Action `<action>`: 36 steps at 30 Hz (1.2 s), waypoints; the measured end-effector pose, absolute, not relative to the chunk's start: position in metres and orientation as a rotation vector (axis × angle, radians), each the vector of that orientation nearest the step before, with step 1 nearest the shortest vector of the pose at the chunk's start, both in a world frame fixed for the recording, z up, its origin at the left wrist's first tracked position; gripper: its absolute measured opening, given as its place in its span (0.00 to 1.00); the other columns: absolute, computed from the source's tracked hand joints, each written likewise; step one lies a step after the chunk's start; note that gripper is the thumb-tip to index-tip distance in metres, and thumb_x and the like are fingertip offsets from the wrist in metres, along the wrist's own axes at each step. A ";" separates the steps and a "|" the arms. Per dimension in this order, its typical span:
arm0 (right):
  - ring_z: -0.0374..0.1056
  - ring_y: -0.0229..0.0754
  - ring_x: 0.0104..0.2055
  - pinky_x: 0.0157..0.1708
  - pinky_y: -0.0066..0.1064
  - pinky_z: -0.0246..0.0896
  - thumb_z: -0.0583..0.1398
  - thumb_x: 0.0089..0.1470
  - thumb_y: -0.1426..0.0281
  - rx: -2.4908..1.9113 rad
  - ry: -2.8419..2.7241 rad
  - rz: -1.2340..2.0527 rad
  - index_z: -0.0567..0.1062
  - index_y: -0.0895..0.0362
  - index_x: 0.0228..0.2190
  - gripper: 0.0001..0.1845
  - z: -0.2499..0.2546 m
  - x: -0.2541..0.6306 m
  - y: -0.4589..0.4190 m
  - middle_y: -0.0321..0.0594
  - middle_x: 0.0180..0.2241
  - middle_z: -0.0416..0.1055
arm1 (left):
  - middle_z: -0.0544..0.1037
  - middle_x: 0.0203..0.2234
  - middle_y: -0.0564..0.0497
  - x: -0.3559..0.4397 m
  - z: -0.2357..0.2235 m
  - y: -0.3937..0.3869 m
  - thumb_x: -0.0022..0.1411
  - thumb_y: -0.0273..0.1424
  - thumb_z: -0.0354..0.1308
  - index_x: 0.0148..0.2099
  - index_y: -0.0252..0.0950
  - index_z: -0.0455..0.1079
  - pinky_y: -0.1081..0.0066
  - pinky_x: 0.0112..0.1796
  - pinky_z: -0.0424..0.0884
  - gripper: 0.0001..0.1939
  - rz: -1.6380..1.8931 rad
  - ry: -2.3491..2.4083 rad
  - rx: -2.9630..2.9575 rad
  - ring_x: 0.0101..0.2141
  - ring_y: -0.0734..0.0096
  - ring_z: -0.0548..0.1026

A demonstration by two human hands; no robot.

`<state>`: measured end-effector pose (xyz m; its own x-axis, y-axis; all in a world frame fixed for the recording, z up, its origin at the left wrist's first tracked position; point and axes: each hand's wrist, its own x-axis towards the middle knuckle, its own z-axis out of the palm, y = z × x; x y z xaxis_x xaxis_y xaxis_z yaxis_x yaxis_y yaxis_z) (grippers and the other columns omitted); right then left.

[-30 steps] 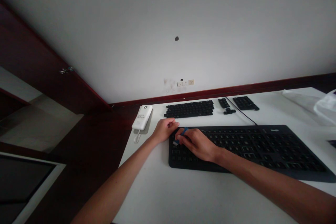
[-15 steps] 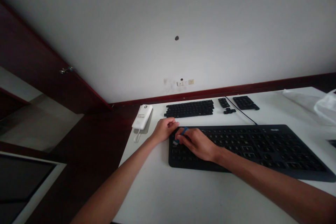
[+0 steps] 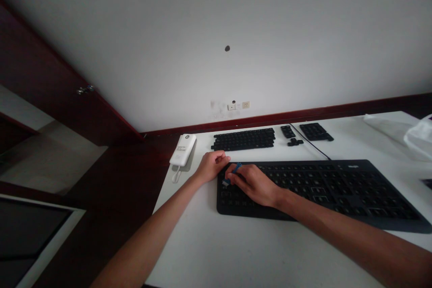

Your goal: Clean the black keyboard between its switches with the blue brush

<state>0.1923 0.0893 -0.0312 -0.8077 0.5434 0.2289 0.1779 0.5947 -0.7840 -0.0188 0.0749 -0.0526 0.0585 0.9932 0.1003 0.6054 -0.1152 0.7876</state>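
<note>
A black keyboard with its keycaps off lies on the white table. Over its left end, my right hand pinches a small brush with a blue handle. The brush's pale bristles point down at the key sockets near the left edge. My left hand is at the keyboard's upper left corner, its fingers curled and its thumb along the top edge. The palm side of that hand is hidden.
Behind the keyboard lie black keycaps in rows, a smaller cluster and a number-pad block. The keyboard's cable runs between them. A white power bank sits at the left edge, a translucent plastic bag at the right.
Almost nothing differs. Both hands stay in place, and the brush in my right hand shows at most a tiny shift at the left end of the keyboard.
</note>
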 end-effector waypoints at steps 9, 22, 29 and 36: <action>0.76 0.44 0.36 0.41 0.33 0.66 0.52 0.71 0.65 -0.584 -2.386 1.097 0.79 0.58 0.39 0.17 -0.034 0.192 0.090 0.42 0.34 0.80 | 0.59 0.20 0.58 -0.020 -0.056 0.075 0.67 0.49 0.54 0.26 0.35 0.58 0.72 0.27 0.51 0.25 0.894 1.609 1.795 0.25 0.76 0.57; 0.76 0.45 0.36 0.41 0.34 0.67 0.53 0.71 0.65 -0.583 -2.386 1.084 0.78 0.57 0.40 0.16 -0.032 0.193 0.089 0.42 0.34 0.80 | 0.59 0.20 0.58 -0.019 -0.054 0.075 0.66 0.50 0.54 0.26 0.35 0.59 0.71 0.27 0.51 0.25 0.879 1.624 1.789 0.25 0.76 0.57; 0.77 0.45 0.37 0.43 0.34 0.67 0.53 0.71 0.66 -0.574 -2.383 1.102 0.79 0.57 0.40 0.16 -0.033 0.193 0.089 0.42 0.35 0.80 | 0.60 0.20 0.57 -0.018 -0.052 0.074 0.66 0.49 0.53 0.26 0.35 0.58 0.72 0.27 0.51 0.25 0.880 1.632 1.791 0.25 0.76 0.57; 0.76 0.44 0.36 0.42 0.34 0.67 0.53 0.71 0.65 -0.571 -2.379 1.095 0.79 0.57 0.40 0.16 -0.032 0.193 0.089 0.43 0.34 0.80 | 0.59 0.20 0.57 -0.018 -0.054 0.075 0.66 0.49 0.54 0.26 0.35 0.58 0.72 0.27 0.51 0.25 0.901 1.625 1.776 0.25 0.75 0.57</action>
